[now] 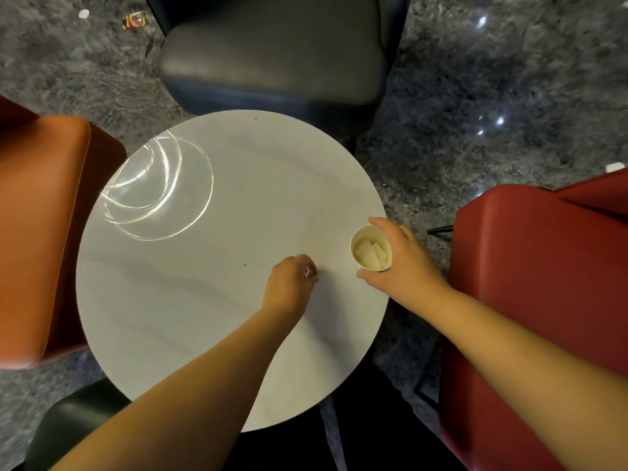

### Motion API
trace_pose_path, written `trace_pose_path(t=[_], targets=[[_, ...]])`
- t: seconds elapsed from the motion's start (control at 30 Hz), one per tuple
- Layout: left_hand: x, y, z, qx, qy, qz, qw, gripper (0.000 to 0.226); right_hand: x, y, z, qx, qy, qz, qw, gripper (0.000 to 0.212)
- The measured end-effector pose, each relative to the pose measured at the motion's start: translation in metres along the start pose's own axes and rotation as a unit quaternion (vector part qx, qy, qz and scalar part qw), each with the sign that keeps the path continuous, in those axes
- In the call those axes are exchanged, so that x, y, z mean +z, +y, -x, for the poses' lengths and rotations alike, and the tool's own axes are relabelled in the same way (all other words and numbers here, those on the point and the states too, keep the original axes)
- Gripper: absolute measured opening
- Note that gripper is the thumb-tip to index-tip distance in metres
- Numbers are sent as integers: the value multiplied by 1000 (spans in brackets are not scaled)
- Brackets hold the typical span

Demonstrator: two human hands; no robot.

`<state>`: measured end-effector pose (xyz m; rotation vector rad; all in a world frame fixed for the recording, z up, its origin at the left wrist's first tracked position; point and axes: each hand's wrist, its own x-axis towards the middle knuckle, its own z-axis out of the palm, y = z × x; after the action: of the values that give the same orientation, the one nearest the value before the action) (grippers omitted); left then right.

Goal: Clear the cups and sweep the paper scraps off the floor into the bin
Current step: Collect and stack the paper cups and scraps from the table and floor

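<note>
Tabletop [204, 266]: cup [371, 248] between right-hand fingers [377, 222].

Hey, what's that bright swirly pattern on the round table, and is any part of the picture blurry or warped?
Head view: curved glare rings reflect on the table; the floor smears toward the corners, with light glints; wide-angle bending bows the chairs at the edges.

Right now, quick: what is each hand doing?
Left hand: fingers curled, pinching a small pale scrap on the table.
Right hand: gripping the paper cup with scraps inside.
</note>
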<state>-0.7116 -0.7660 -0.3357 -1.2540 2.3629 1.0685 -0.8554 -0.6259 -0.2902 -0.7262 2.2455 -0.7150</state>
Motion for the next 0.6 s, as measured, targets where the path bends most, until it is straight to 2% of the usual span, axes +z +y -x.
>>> trace_pose_path(t=[0.13, 0.23, 0.3, 0.4, 0.6], targets=[[-20, 30, 12, -11, 80, 142, 987, 4, -7, -4, 3, -7, -16, 4, 1000, 86], [-37, 67, 29, 45, 132, 205, 969, 6, -13, -14, 7, -20, -23, 9, 1000, 87], [-47, 88, 39, 85, 132, 215, 964, 10, -17, -24, 11, -29, -24, 8, 999, 87], [-59, 102, 49, 117, 96, 171, 974, 17, -26, -37, 18, -44, -23, -1, 999, 85], [-92, 80, 58, 58, 173, 189, 965, 21, -42, -47, 35, -41, 14, -9, 999, 86]])
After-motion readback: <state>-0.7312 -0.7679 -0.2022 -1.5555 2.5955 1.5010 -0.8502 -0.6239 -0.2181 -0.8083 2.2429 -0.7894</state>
